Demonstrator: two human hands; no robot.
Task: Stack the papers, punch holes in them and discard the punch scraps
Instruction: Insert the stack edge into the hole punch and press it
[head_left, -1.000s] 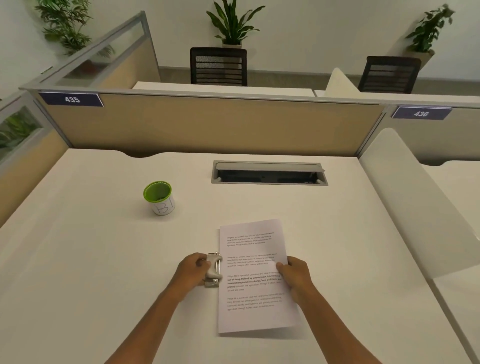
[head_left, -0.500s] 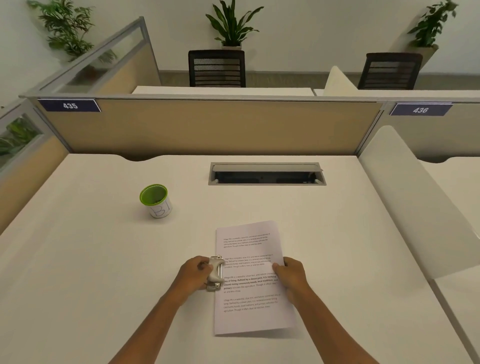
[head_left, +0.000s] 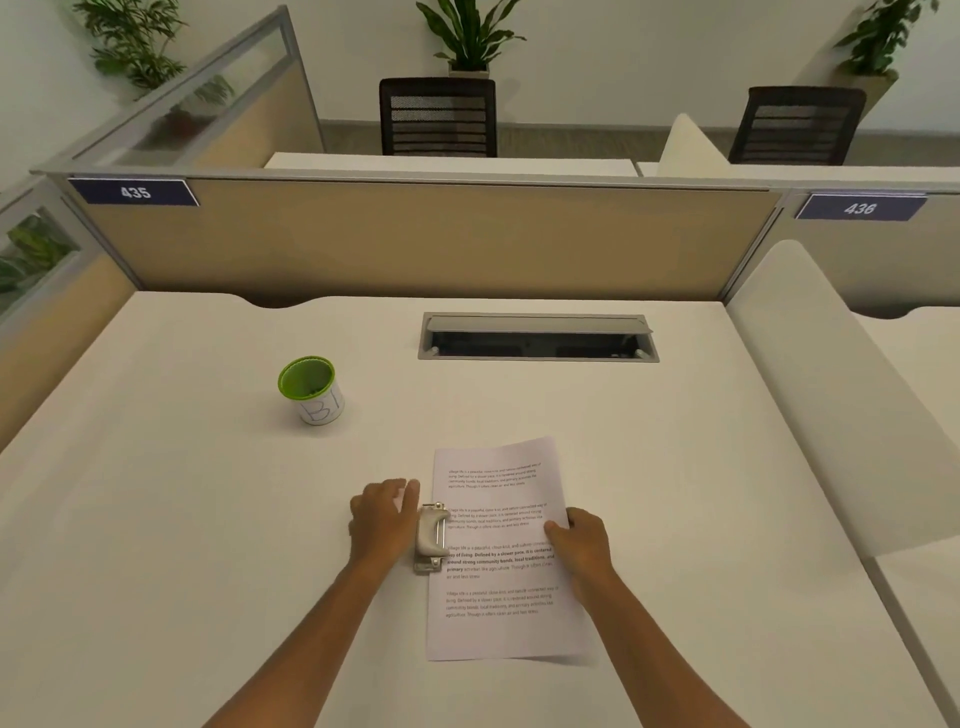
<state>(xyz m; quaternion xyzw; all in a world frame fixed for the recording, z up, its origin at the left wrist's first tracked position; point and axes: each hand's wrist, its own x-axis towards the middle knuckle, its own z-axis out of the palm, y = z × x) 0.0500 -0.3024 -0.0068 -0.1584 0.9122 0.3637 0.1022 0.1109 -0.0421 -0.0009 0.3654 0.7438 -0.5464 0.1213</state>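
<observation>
A stack of printed white papers (head_left: 498, 551) lies on the desk (head_left: 156, 545) in front of me. A small grey-and-white hole punch (head_left: 431, 536) sits on the stack's left edge, about halfway along it. My left hand (head_left: 383, 517) rests just left of the punch, fingers extended and lifted off its lever, touching its side at most. My right hand (head_left: 581, 540) presses on the right edge of the papers, thumb on top of the sheets.
A green-rimmed white cup (head_left: 310, 389) marked with letters stands at the left back of the desk. A grey cable hatch (head_left: 537, 338) is set into the desk farther back. A white side panel (head_left: 831, 395) slopes along the right; partitions close the back and left.
My left hand has opened and come off the punch's lever, shifting slightly left and back. The right hand stays on the papers. The camera view has dropped slightly.
</observation>
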